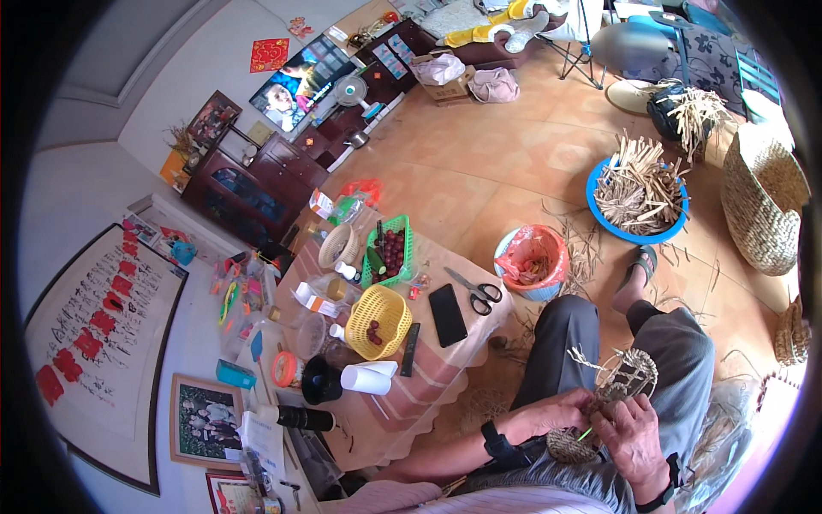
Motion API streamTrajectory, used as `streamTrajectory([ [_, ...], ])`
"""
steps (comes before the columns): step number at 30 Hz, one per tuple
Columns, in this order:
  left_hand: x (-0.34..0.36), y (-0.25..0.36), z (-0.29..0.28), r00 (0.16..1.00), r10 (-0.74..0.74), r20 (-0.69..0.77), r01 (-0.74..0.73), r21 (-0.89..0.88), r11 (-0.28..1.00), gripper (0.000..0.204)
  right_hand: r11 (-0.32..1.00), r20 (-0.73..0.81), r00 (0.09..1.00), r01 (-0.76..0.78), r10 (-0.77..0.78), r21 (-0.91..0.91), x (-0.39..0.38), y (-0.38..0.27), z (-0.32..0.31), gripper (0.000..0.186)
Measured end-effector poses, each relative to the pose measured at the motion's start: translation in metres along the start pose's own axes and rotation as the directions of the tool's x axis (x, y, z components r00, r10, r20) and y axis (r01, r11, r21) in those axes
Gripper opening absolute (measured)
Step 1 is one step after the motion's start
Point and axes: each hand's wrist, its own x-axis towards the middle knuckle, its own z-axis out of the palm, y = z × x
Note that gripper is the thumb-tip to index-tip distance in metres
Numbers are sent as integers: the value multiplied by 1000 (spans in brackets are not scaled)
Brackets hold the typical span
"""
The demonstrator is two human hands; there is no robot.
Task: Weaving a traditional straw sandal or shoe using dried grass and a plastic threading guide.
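A partly open-worked woven straw piece [630, 370] rests over my lap, with loose strands at its far left side. My left hand [561, 413] comes in from the left and pinches at its near left part, the fingertips close together. My right hand [629, 431] is curled over the piece from the right, fingers bent and pressing on it. Between the two hands a thin bright green stick-like thing [586, 434] shows; its other end is hidden by my right fingers. A rounded woven end [572, 447] of straw sticks out below the hands.
Left of my knees stands a table [441, 360] with scissors [485, 298], a black phone [448, 314], a yellow basket [378, 323] and a green basket of grapes [406, 264]. Beyond my knees are a red-lined bin [531, 261], a blue basin of straw [640, 201] and a tall woven basket [758, 218].
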Motion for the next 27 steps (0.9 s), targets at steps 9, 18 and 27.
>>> streamTrajectory([
  [9,16,-2,1,995,-93,-46,102,295,950,29,960,-139,969,-171,205,224,5,-9,15,22],
  [18,22,1,3,996,-90,-5,88,275,957,33,923,-147,958,-186,246,336,0,-10,8,22],
  [27,33,-15,4,971,176,-161,-118,315,942,25,571,-132,811,-276,570,773,-3,-3,23,24],
])
